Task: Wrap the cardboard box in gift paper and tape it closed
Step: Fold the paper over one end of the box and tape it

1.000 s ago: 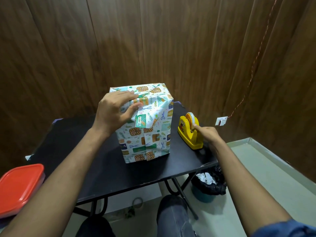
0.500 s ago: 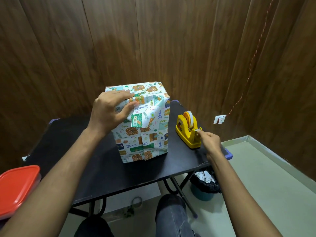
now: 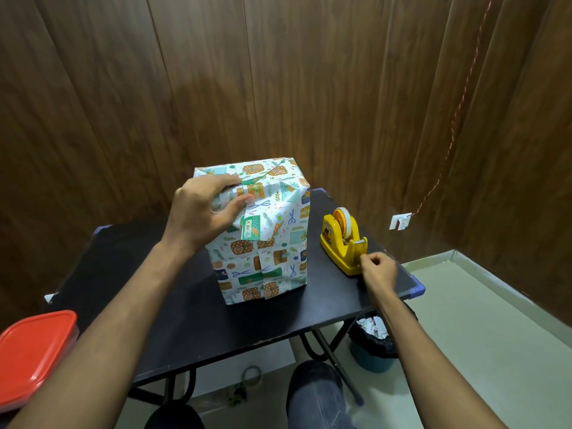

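1. a wall of dark wood panels (image 3: 309, 88) fills the background, with a thin red cord (image 3: 458, 113) running down it to a small white fitting (image 3: 400, 221).
2. a black worktop (image 3: 154, 320) on folding legs stands before the wall, on a pale floor (image 3: 495, 351).
3. the box (image 3: 272, 243), covered in white gift paper with green, orange and blue prints, stands upright near the middle of the worktop.
4. a red-lidded container (image 3: 31, 351) sits at the lower left edge of view, off the worktop.
5. a bin with a black liner (image 3: 374, 345) stands on the floor under the worktop's right corner, crumpled paper inside it.
6. the left hand (image 3: 204, 212) grasps the box's upper near corner, fingers over the top, thumb pressing a folded flap on the front.
7. a yellow tape dispenser (image 3: 343, 243) stands just right of the box, apart from it.
8. the right hand (image 3: 379, 269) is at the dispenser's cutter end, fingers curled in a pinch; the tape itself is too small to make out.
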